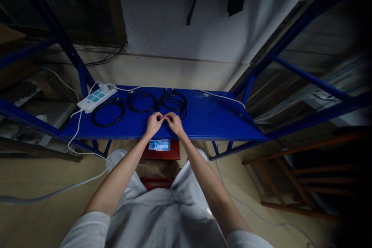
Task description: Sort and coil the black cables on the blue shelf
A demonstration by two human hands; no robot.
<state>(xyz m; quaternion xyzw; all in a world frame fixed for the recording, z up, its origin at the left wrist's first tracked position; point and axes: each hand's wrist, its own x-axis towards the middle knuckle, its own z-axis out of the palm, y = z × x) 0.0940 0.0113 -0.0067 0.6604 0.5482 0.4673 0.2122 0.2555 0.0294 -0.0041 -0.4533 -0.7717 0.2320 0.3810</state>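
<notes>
The left hand [154, 123] and right hand [174, 122] meet near the blue metal shelf's [215, 120] front edge, fingertips pinching a strand of the tangled black cable coil [174, 103] at twelve o'clock, two black cable loops [141, 102] and a white power strip [97, 98] toward ten.

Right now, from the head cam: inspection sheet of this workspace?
surface: blue metal shelf, level.
work items: left coil, middle coil, right coil, all black cable.
clutter: white power strip at shelf's left rear.
hands: left hand and right hand meet fingertip to fingertip before right coil; grip too small to tell.
cables: white cord hangs off left edge toward floor.
surroundings: blue rack frame, red stool beneath, wooden frame on floor right.
</notes>
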